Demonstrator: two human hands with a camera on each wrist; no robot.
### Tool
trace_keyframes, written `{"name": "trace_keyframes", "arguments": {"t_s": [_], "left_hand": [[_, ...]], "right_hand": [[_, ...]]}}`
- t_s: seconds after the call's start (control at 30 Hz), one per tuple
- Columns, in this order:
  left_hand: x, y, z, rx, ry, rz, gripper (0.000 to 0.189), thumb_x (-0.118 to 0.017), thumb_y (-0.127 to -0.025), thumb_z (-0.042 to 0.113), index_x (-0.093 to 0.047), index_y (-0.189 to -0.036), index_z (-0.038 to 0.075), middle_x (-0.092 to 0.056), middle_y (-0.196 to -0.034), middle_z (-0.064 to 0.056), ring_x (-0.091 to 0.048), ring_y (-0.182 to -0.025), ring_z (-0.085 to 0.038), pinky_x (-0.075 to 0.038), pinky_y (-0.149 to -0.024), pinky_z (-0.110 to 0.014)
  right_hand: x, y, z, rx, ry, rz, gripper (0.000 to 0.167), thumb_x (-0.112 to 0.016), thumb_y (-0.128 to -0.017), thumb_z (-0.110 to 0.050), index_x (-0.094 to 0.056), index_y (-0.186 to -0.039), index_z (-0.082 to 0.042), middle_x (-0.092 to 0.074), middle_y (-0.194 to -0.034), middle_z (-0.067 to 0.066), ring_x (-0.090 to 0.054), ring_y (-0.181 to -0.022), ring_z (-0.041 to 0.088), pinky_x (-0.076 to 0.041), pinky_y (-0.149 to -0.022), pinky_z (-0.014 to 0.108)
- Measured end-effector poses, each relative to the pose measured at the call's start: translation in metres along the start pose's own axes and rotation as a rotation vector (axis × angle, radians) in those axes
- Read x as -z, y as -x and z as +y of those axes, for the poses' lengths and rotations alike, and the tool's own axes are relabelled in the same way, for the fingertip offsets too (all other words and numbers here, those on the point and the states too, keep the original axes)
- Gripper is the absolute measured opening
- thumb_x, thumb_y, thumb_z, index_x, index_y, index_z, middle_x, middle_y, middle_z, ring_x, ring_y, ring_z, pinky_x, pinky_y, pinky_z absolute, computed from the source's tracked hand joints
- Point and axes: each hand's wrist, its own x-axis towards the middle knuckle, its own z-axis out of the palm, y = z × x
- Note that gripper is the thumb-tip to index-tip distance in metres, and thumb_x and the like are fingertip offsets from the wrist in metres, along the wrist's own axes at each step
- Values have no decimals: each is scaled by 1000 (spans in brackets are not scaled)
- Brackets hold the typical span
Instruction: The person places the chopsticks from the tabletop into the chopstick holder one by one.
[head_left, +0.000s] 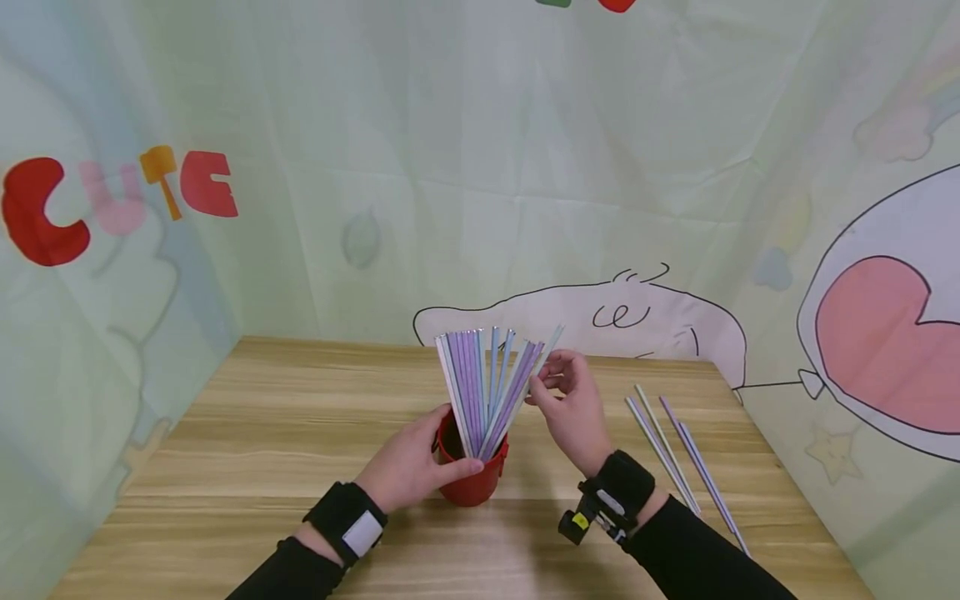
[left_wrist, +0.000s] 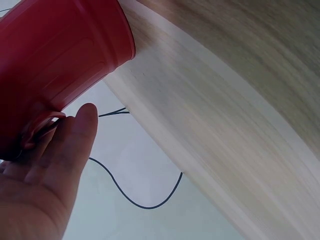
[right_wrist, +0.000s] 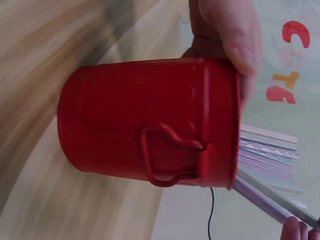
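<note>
A small red metal bucket (head_left: 471, 490) with side handles stands on the table, holding a fan of shiny pastel straws (head_left: 465, 383) in purple, blue and silver-white. My left hand (head_left: 412, 458) grips the bucket by its rim, thumb at the near edge and fingers round the left side. At the right of the fan, my right hand (head_left: 573, 404) pinches a pale straw (head_left: 553, 340) near its upper end; its lower part overlaps the others in the bucket. In the right wrist view the fingertips (right_wrist: 295, 231) appear at the straws' upper ends.
Several loose straws (head_left: 660, 442) in white and purple lie on the wooden table (head_left: 300, 400) to the right, beside the right forearm. A printed curtain (head_left: 465, 167) hangs behind the table and along both sides.
</note>
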Motion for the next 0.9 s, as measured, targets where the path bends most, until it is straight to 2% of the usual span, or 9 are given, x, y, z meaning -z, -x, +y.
{"name": "trace_keyframes", "arguments": {"t_s": [0.13, 0.6, 0.77, 0.9], "left_hand": [[0, 0, 1, -2, 4, 2, 92, -77, -79, 66, -41, -154, 28, -58, -147, 0, -61, -129, -25, -52, -105, -53], [0, -1, -1, 7, 22, -9, 92, -78, -78, 64, -38, -155, 32, -55, -150, 1, -60, -131, -28, -51, -106, -56], [-1, -1, -1, 6, 12, -1, 90, -79, -79, 63, -40, -154, 32, -57, -148, 1, -61, -130, -27, -52, -105, -55], [0, -1, 0, 8, -3, 6, 91, -78, -78, 65, -41, -153, 30, -58, -147, 1, -61, -130, -26, -52, -105, -54]], "right_hand": [[-3, 3, 6, 6, -7, -19, 35, -67, -97, -7, -49, -127, -5, -57, -107, 15, -63, -93, 23, -64, -80, 38], [-8, 10, 18, -27, 21, -52, 35, -67, -98, -8, -50, -128, -8, -60, -107, 15, -63, -92, 22, -63, -83, 42], [-3, 12, 22, -12, 17, -62, 32, -66, -98, -5, -50, -126, -5, -59, -105, 14, -63, -89, 20, -64, -79, 34], [8, 14, 29, 2, 73, -64, 30, -65, -97, -4, -52, -124, -4, -59, -104, 14, -63, -88, 18, -62, -75, 26]]}}
